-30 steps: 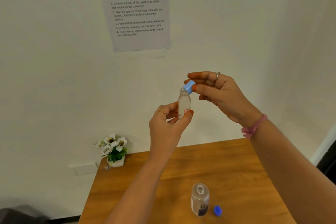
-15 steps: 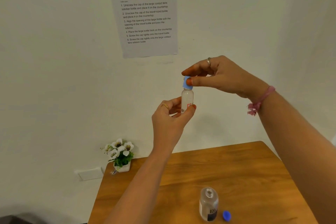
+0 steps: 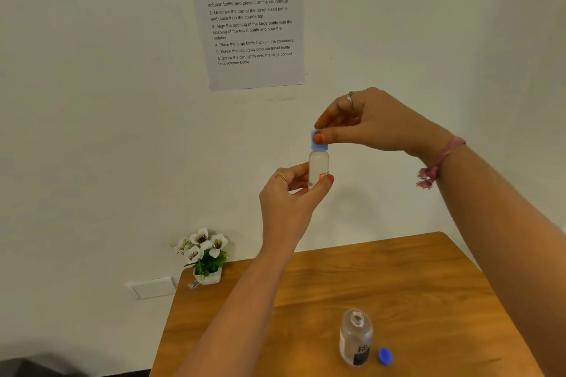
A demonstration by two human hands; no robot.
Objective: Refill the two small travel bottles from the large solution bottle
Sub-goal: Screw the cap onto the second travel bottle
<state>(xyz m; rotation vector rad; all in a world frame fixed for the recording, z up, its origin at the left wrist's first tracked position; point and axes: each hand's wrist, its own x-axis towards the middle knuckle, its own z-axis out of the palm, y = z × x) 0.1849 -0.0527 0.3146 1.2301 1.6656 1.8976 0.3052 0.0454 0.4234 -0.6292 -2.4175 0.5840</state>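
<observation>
Two hands: both raised above the far part of the table, working on one bottle between them.
Left hand [image 3: 286,199]: pinches the lower body of the small clear plastic travel bottle [image 3: 318,167], thumb on the near side by the red label, fingers behind; gold ring on one finger.
Right hand [image 3: 372,121]: comes in from the right and above, thumb and fingertips closed on the light blue screw cap [image 3: 318,142].
Cap relative to bottle: sits squarely on the bottle's neck, touching it; whether screwed tight cannot be told.
Travel bottle: upright, held in the air in front of the white wall, its bottom end inside the left grip, its top end inside the right grip, the middle of the body bare between the two.
Large solution bottle [image 3: 356,337]: clear plastic with a dark label, upright on the near part of the wooden table [image 3: 398,278], uncapped, well below the hands.
Dark blue round cap [image 3: 385,356]: lies on the table just right of the large bottle, apart from it.
Second travel bottle: not visible.
Right wrist: pink thread band [image 3: 441,159] with a loose tassel.
Far left table corner: small white pot of white flowers [image 3: 205,254].
Wall: printed instruction sheet [image 3: 251,15] above the hands; white socket plate [image 3: 153,286] low at the left.
</observation>
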